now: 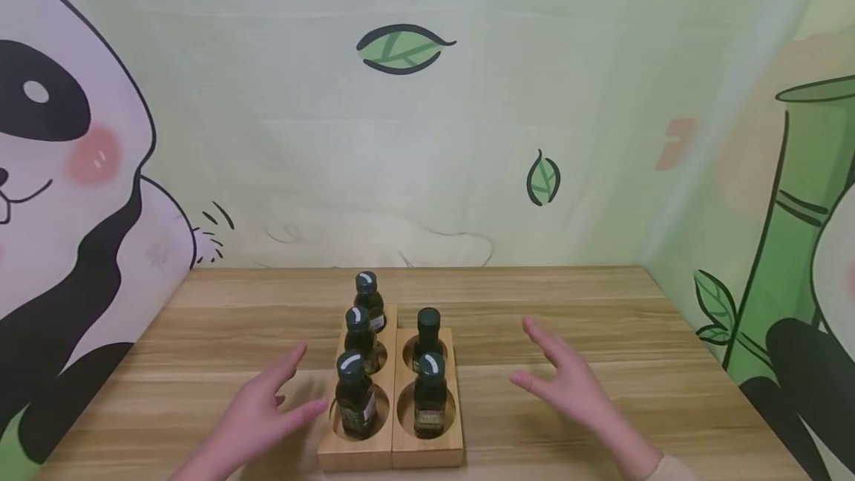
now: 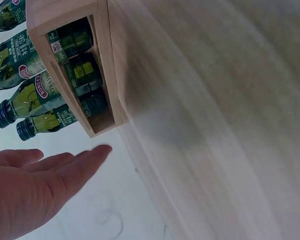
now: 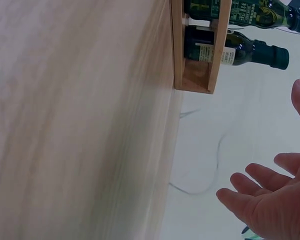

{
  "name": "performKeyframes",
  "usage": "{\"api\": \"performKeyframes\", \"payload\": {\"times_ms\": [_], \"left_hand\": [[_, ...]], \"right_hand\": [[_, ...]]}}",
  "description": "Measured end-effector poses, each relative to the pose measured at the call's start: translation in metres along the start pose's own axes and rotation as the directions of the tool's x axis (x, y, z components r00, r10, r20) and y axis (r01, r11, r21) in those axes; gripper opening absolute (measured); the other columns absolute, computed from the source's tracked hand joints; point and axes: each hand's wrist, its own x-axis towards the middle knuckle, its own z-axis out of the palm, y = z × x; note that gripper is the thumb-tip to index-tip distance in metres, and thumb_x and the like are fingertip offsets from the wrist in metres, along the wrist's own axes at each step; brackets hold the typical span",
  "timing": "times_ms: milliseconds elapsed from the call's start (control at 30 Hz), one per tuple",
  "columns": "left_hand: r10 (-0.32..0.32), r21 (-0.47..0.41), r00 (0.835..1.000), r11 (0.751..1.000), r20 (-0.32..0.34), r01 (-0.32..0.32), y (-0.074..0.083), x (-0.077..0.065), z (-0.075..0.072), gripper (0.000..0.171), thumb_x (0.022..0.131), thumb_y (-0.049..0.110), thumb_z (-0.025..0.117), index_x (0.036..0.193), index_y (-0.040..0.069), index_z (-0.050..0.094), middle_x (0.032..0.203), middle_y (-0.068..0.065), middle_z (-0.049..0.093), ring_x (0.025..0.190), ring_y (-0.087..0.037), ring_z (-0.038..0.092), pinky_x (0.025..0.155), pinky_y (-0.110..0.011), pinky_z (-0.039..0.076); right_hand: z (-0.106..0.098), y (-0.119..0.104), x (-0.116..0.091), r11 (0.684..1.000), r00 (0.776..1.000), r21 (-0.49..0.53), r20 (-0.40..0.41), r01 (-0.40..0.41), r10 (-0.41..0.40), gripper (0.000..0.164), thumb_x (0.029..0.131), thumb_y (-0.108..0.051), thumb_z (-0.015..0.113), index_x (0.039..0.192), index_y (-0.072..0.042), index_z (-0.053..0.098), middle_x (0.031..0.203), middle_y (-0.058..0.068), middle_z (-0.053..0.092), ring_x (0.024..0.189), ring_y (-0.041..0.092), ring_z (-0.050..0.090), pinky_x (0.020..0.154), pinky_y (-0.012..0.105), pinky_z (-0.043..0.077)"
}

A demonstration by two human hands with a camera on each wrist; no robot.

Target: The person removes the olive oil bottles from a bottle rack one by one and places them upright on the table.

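Two wooden bottle racks (image 1: 357,457) (image 1: 427,459) stand side by side on the table, the left one reaching farther back. In the left rack are three small dark green olive oil bottles (image 1: 356,399); the right rack holds two more bottles (image 1: 430,399). All stand upright in round holes. My left hand (image 1: 250,418) hovers just left of the racks, fingers extended and thumb toward them. The left wrist view shows this hand (image 2: 35,185) apart from the rack (image 2: 65,20). To the right, my right hand (image 1: 571,384) is held farther off, fingers spread, holding nothing.
The wood-grain table (image 1: 521,295) extends to both sides of the racks. Behind it hangs a pale green cloth backdrop (image 1: 300,132) printed with leaves, pandas and bamboo, meeting the table's back edge. In the right wrist view, the rack's side (image 3: 195,75) is open.
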Motion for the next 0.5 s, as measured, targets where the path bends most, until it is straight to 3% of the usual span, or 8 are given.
{"api": "performKeyframes", "payload": {"times_ms": [167,367,500], "left_hand": [[-0.07,-0.144,0.995,0.986,0.072,0.08,-0.001,-0.004,0.001,0.09,0.081,0.034,0.083,0.149,-0.004,0.038,0.149,-0.029,0.039,0.12,-0.049,0.053,0.083,-0.042,0.058],[-0.187,-0.195,0.969,0.957,0.161,0.217,-0.003,-0.007,0.005,0.09,0.079,0.034,0.085,0.15,0.001,0.04,0.148,-0.029,0.041,0.117,-0.044,0.058,0.09,-0.051,0.054],[-0.197,-0.215,0.959,0.947,0.202,0.24,-0.003,-0.011,0.008,0.089,0.08,0.032,0.084,0.15,0.002,0.04,0.147,-0.03,0.041,0.114,-0.044,0.06,0.089,-0.053,0.054]], "right_hand": [[0.008,0.002,0.002,0.993,0.999,0.115,0.037,-0.011,0.006,0.079,0.084,-0.021,0.081,0.149,0.0,0.04,0.149,0.019,0.043,0.133,0.04,0.044,0.105,0.051,0.04],[0.017,-0.001,0.004,0.973,0.997,0.222,0.061,-0.061,0.048,0.079,0.082,-0.016,0.081,0.147,0.003,0.041,0.147,0.021,0.045,0.132,0.039,0.046,0.105,0.049,0.039],[0.023,-0.005,0.007,0.96,0.995,0.269,0.077,-0.079,0.06,0.078,0.082,-0.012,0.08,0.147,0.003,0.04,0.147,0.021,0.045,0.133,0.039,0.045,0.106,0.048,0.038]]}}
